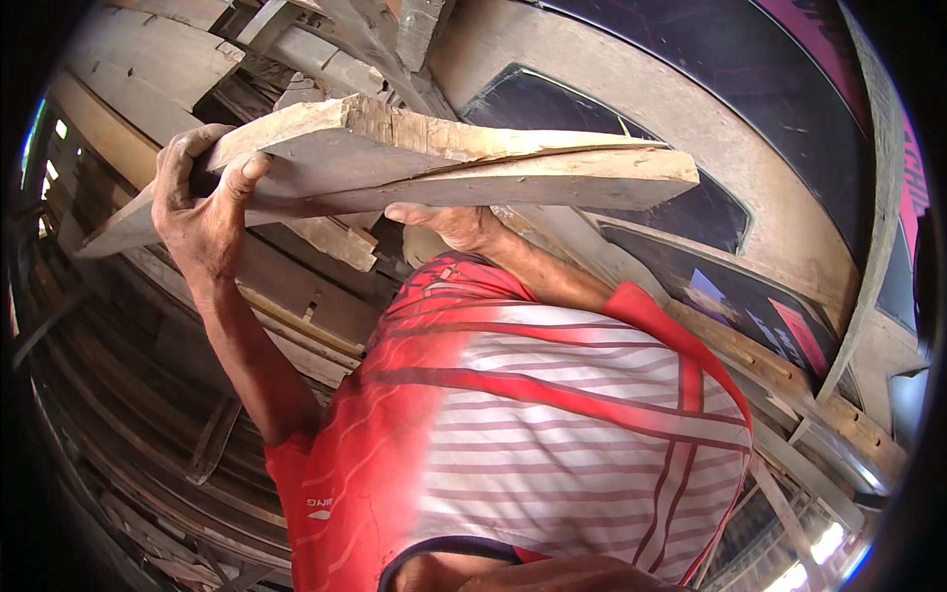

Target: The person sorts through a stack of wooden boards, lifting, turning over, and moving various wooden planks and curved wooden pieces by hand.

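A thick, rough wooden board (326,163) is held up in front of my chest, slanting across the upper middle of the view. A long split runs along its right half, and its upper edge is pale and jagged. My left hand (202,202) is closed round the board's left part, with the thumb on the near face and the fingers curled over the top. Under the board's middle, my right hand (449,225) grips from below. Its thumb shows, but most of its fingers are hidden behind the wood.
Stacked planks and offcuts (148,74) fill the upper left. More long timbers (148,414) lie at the lower left. On the right leans a wooden panel (651,74) with dark inserts, crossed by a narrow upright batten (873,227). A drilled wooden rail (789,380) runs below it.
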`<state>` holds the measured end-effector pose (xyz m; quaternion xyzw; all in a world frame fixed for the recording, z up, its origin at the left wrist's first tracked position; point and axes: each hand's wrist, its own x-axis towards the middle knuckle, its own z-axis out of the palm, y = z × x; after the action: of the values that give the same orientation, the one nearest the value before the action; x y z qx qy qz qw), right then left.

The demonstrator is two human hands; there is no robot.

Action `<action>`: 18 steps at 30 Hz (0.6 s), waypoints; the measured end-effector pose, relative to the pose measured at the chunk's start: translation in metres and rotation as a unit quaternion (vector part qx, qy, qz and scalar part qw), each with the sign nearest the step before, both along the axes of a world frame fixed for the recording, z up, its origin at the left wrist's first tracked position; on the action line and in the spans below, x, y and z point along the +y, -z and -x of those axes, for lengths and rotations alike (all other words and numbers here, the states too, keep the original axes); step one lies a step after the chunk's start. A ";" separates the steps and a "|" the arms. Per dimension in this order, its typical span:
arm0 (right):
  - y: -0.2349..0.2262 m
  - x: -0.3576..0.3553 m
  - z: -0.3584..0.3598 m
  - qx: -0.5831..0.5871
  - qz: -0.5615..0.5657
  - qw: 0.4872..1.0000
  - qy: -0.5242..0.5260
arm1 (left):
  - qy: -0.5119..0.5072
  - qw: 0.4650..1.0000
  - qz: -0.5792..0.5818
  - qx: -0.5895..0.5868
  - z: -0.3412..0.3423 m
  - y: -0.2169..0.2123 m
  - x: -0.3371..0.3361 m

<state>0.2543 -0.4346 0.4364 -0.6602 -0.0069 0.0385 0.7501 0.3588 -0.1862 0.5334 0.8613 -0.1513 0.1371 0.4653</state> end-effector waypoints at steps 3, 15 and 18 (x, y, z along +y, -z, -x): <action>0.003 -0.002 0.000 0.007 -0.001 1.000 -0.004 | 0.008 1.000 0.001 0.000 0.003 -0.001 0.003; 0.016 -0.007 -0.007 -0.018 0.015 1.000 -0.016 | -0.010 0.998 0.047 -0.035 0.017 -0.008 0.001; 0.013 -0.012 -0.008 0.040 -0.017 0.998 -0.044 | -0.006 0.998 0.030 -0.047 0.018 -0.010 0.001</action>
<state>0.2618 -0.4461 0.4231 -0.6440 -0.0060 0.0977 0.7587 0.3406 -0.1854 0.5438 0.8401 -0.1642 0.1850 0.4827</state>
